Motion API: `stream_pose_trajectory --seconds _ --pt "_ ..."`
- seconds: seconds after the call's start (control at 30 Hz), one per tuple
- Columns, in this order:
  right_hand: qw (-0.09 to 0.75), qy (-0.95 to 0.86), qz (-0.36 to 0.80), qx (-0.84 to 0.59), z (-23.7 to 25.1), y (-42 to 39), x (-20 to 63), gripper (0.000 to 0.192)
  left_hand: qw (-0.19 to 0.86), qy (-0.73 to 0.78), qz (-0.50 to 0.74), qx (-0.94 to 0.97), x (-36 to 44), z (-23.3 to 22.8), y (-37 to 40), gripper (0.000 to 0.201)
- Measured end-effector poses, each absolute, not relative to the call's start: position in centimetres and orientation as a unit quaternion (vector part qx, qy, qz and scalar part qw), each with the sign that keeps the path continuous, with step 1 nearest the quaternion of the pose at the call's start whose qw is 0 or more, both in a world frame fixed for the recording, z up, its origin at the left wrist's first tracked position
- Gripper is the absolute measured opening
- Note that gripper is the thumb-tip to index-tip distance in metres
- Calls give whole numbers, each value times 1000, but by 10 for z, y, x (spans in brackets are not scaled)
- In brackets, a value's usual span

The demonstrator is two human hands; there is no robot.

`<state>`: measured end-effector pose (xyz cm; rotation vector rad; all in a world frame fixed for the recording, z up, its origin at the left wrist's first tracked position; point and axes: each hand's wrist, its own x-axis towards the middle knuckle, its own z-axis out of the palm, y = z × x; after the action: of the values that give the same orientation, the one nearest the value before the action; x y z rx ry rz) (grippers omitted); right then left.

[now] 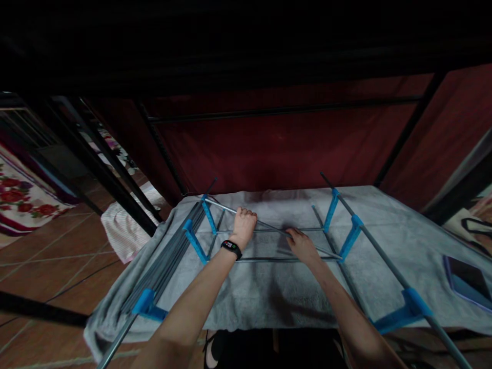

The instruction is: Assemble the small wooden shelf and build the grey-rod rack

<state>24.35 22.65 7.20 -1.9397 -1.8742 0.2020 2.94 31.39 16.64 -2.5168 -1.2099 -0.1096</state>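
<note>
- Rod (269, 226), thin and metal, runs slantwise above the grey towel (246, 307), between the far-left blue connector (209, 215) and the near-right blue connector (350, 238).
- Left hand (245, 223): fingers curled closed around the rod, left of its middle.
- Right hand (302, 245): fingers bent in, gripping it further right; whether the thumb meets them, I cannot tell.
- Whether either rod end is seated is too small to tell; a loose end could slip out if pulled sideways.
- Uneven pressure from the two hands might twist the connectors on their poles (384, 258).
- Soft towel underneath may let the frame shift.
</note>
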Motion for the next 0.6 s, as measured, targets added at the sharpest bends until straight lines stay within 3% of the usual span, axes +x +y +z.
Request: stream_pose_trajectory --seconds 0.23,0.43,0.6 --pt "188 -696 91 -687 78 253 224 34 157 -483 -255 -823 16 125 304 62" --pt "183 -664 86 -720 70 261 220 35 -27 -626 -484 -611 -19 90 321 47" --pt "194 -679 101 -701 64 269 215 33 -139 -730 -478 -468 -55 92 367 49"
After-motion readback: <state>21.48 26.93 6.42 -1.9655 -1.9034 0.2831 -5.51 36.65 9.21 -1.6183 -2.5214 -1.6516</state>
